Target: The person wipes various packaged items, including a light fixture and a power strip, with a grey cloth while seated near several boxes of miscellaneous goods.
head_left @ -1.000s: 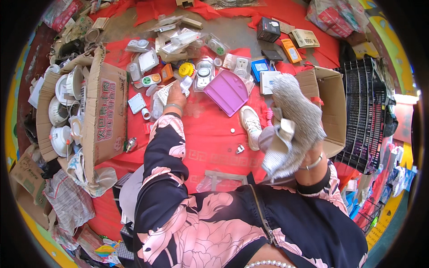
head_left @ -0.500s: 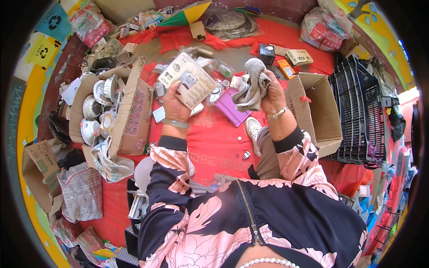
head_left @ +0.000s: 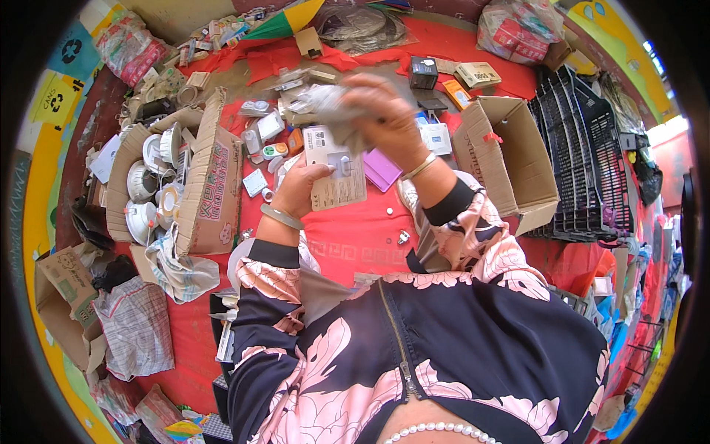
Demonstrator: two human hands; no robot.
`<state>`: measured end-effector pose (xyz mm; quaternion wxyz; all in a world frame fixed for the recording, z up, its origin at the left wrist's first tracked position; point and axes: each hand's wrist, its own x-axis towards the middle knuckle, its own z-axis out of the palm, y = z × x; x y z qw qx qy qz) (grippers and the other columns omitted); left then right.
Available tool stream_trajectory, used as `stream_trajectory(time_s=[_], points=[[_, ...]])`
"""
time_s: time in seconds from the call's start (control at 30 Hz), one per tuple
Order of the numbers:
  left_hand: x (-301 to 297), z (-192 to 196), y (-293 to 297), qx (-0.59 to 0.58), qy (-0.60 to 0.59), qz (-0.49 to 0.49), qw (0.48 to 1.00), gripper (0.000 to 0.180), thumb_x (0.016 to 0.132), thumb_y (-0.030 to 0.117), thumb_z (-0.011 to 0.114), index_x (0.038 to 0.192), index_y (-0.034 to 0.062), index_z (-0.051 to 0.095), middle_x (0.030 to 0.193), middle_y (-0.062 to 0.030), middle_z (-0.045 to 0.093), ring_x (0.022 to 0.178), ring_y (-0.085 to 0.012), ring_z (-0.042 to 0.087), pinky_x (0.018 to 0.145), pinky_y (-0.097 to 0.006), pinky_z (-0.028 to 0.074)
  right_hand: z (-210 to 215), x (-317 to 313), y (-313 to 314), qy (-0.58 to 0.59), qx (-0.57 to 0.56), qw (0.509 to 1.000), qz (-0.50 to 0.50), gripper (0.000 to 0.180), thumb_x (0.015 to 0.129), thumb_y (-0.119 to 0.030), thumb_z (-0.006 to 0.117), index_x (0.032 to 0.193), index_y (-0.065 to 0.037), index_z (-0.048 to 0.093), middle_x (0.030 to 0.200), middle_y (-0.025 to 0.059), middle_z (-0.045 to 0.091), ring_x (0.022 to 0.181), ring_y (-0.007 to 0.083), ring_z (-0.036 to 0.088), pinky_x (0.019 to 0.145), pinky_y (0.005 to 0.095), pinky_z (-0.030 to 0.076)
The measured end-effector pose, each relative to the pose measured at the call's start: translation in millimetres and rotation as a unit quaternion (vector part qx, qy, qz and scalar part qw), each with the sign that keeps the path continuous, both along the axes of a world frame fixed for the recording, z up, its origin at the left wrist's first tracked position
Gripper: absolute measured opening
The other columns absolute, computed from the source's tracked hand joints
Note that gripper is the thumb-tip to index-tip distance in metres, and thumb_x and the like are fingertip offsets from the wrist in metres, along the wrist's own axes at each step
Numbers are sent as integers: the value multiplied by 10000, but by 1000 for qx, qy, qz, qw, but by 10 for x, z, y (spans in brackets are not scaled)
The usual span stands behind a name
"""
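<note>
I see my left hand (head_left: 302, 189) pinching a pale card pack (head_left: 336, 166) with a switch under clear plastic, held above the red cloth (head_left: 347, 240). My right hand (head_left: 388, 118) clutches a grey rag (head_left: 333, 107) against its top, hiding the clutter beyond; open boxes (head_left: 510, 152) flank both sides.

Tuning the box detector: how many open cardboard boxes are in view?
3. One with white fittings left of the hands, one to the right beside the black crates, one at far left. Clutter may hide others.
</note>
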<state>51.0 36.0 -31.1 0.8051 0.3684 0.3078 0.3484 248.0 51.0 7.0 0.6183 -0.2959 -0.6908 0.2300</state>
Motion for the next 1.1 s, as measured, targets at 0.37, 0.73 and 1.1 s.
stream_trajectory(time_s=[0.37, 0.73, 1.1], points=[[-271, 93, 6, 6, 10, 62, 998, 438, 785, -6, 500, 1219, -47, 459, 1139, -159, 584, 995, -265, 614, 846, -388, 518, -374, 399, 293, -299, -64, 951, -41, 272, 630, 92, 577, 788, -95, 695, 846, 58, 616, 867, 234, 570, 764, 312, 466], [-108, 39, 7, -21, -31, 46, 998, 391, 966, 293, 441, 1235, 9, 462, 1119, -105, 588, 964, -197, 616, 801, -333, 522, -102, -173, 89, -242, 117, 962, -35, 363, 661, 63, 597, 973, -108, 669, 990, 55, 619, 947, 256, 579, 833, 344, 481], [-160, 107, 141, 20, -90, 205, 974, 403, 979, 294, 394, 1209, -29, 460, 1100, -151, 593, 979, -263, 619, 819, -404, 536, -235, 63, 148, -178, 3, 958, -226, 307, 716, -35, 563, 1012, -50, 641, 987, 137, 616, 951, 323, 567, 839, 378, 465]])
